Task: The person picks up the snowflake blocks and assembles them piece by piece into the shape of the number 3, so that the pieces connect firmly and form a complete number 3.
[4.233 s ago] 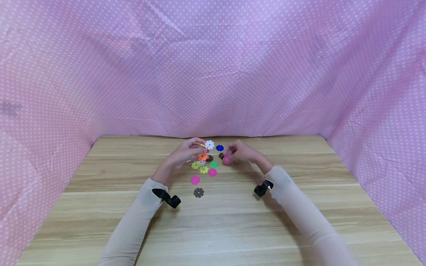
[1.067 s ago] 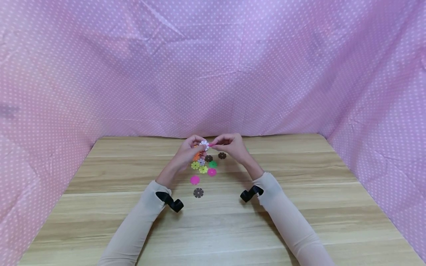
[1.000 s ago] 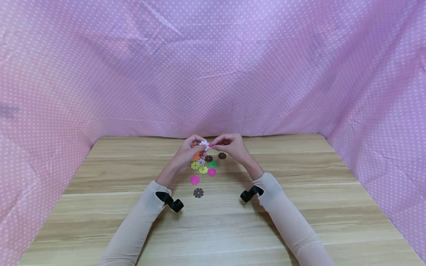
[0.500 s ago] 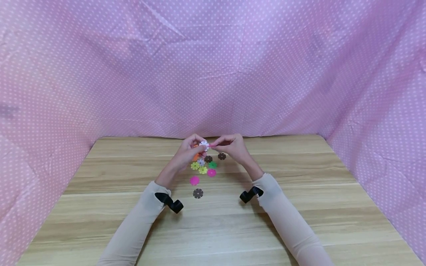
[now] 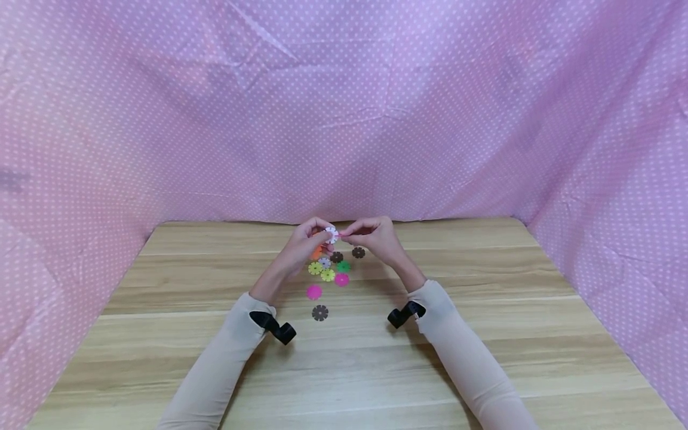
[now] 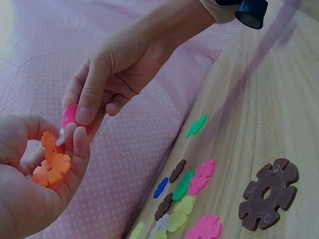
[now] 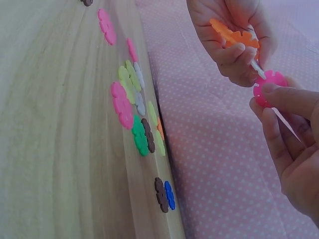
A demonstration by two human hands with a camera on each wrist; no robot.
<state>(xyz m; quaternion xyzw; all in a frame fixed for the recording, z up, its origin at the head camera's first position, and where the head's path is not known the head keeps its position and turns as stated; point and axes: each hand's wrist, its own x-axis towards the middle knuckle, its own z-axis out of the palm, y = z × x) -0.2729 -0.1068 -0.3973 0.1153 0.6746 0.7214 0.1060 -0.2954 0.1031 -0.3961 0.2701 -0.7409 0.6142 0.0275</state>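
My left hand holds a small assembly of notched plastic snowflake discs above the table's far part. A white snowflake disc stands at its fingertips, and orange discs sit within the curl of its fingers. Between thumb and fingers, my right hand pinches a pink snowflake disc. The pink disc meets the white disc's edge in both wrist views; how deep their slots engage is hidden by the fingers.
Loose discs lie below the hands on the wooden table: pink, dark brown, yellow, green and others. A blue disc lies near the far edge. Pink dotted cloth hangs behind.
Since the oldest frame, my right hand has lifted a pink disc off the table and brought it left to the white disc. Over the last second both hands stay nearly still.
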